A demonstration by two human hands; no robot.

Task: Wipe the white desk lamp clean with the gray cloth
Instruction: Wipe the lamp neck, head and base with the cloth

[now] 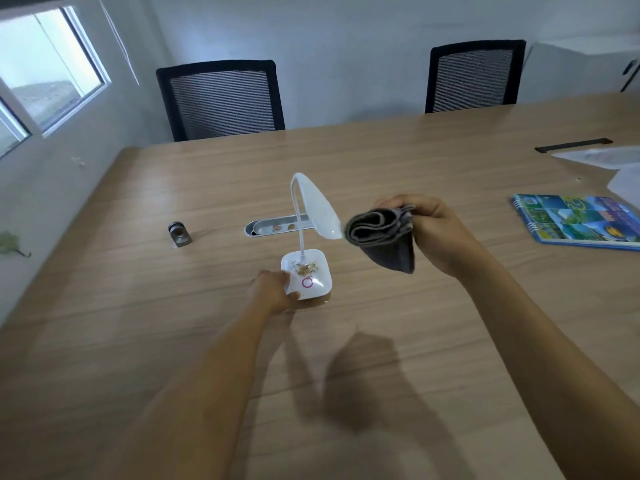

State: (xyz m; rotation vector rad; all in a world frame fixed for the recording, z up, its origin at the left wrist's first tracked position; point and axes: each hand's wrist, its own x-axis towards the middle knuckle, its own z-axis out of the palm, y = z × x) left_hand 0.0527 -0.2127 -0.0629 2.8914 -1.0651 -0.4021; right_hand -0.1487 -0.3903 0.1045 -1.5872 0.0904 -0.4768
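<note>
The right hand [436, 230] is closed around a folded gray cloth [384, 237]. The cloth is held up in the air, just beside the tip of the lamp's head, and one soft corner hangs down in a point. The left hand [273, 289] is curled around the left side of the base of the white desk lamp [311, 237], which stands near the middle of the wooden table [138, 306]. The base is a smooth square with round corners. It has a pink ring on it and a small pile of brown crumbs [306, 268]. A thin bent neck goes up to a flat, oval head. Behind the lamp is a long silver slot [273, 227] in the table. A small metal thing [179, 233] sits well to the left. A blue spiral notebook [575, 220] lies far right. The table in front of the lamp is bare and wide.
</note>
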